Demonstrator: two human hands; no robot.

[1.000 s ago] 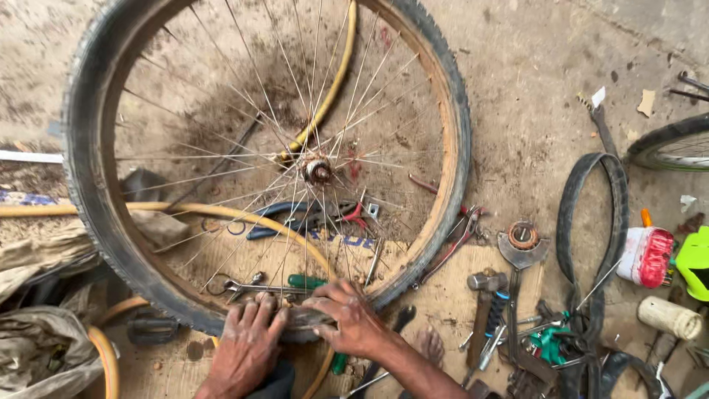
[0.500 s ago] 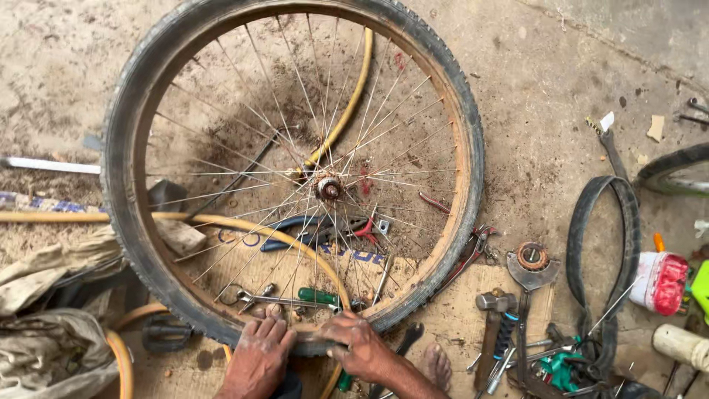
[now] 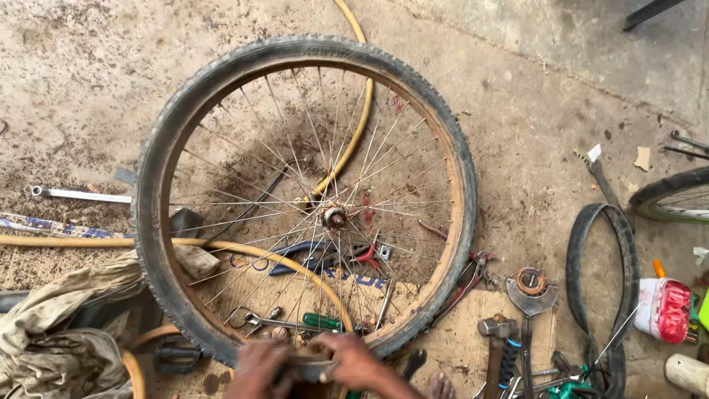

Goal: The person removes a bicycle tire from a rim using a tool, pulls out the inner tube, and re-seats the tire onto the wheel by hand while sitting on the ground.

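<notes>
At the near edge of the bicycle wheel (image 3: 306,199) lying flat on the floor (image 3: 532,125), my left hand (image 3: 260,368) and right hand (image 3: 354,362) both clamp its tyre (image 3: 159,177), steadying it against the rim.

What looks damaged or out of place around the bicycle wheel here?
The tyre on the bicycle wheel is worn and dusty. Both hands, left hand and right hand, grip it at the near edge. A loose rubber strip and scattered tools like the hammer litter the ground.
</notes>
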